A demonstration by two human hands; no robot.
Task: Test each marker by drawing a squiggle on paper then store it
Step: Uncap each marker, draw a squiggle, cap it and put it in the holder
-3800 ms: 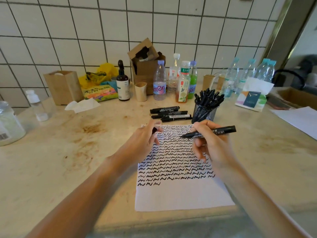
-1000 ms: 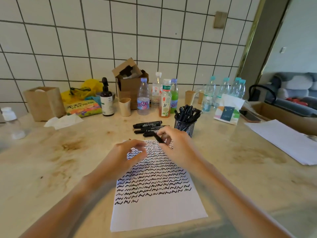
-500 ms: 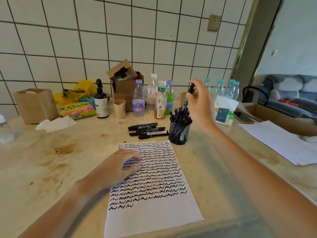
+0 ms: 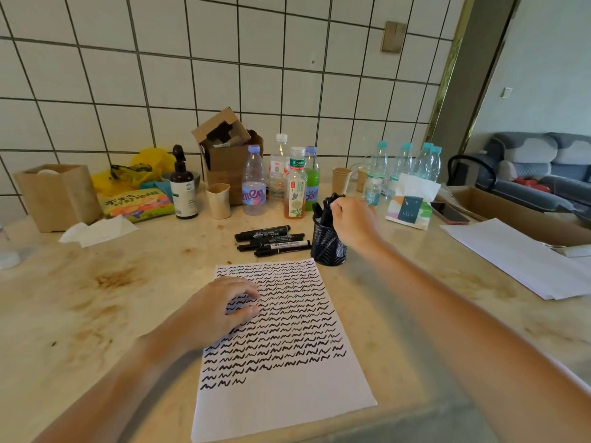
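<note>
R hand (image 4: 353,223) curled over mesh cup (image 4: 329,247), fingers among stored markers; whether one is pinched can't be told. Three untested markers (image 4: 271,240) lie crosswise, just left of cup, nearer R hand. L hand (image 4: 220,311) flat, loosely spread on paper (image 4: 287,407).

The right hand (image 4: 353,223) sits right over the mesh pen cup (image 4: 329,247), so its fingertips are hidden among the markers (image 4: 323,207) and I can't tell if it's gripping one. It blocks the cup's right rim too. Left of the cup, the print on the three loose markers (image 4: 271,240) is too small to read. The left hand (image 4: 220,311) hides some squiggles on the paper (image 4: 287,407).
</note>
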